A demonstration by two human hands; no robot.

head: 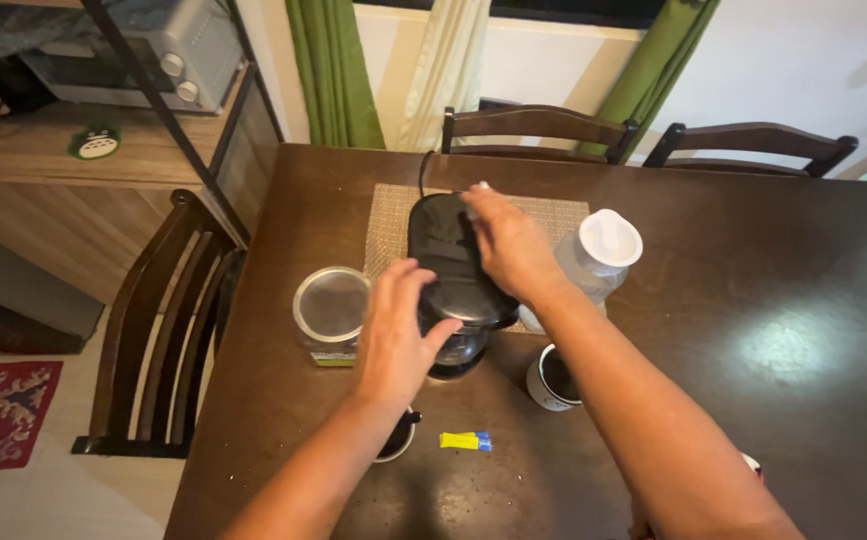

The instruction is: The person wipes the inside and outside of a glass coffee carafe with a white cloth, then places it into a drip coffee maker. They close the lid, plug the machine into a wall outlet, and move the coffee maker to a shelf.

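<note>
Left hand: the left hand [393,335] lies with spread, relaxed fingers against the front left of the black plastic drip coffee maker [450,262], thumb touching the rim just above its glass carafe [456,350]; it grips nothing.
Right hand: the right hand [508,243] presses flat on the coffee maker's lid, fingers together and extended, not closed around anything.
Coffee maker: it stands on a woven beige placemat [393,215] near the middle of the dark brown wooden table [753,300], its black cord [423,165] running toward the far edge.
Left of it: a clear glass jar with a round rim [330,305] stands just beside the left hand.
Right of it: a translucent white plastic jug [598,255] stands near the right wrist, on the placemat's edge.
Near side: a white ceramic mug with a dark inside [551,380] sits under the right forearm; a small yellow and blue sachet [466,440] lies flat between the arms; a second dark cup [396,435] is partly hidden by the left wrist.
Surroundings: dark wooden chairs [533,125] line the table; a silver toaster oven [143,55] sits on a shelf at the far left.
</note>
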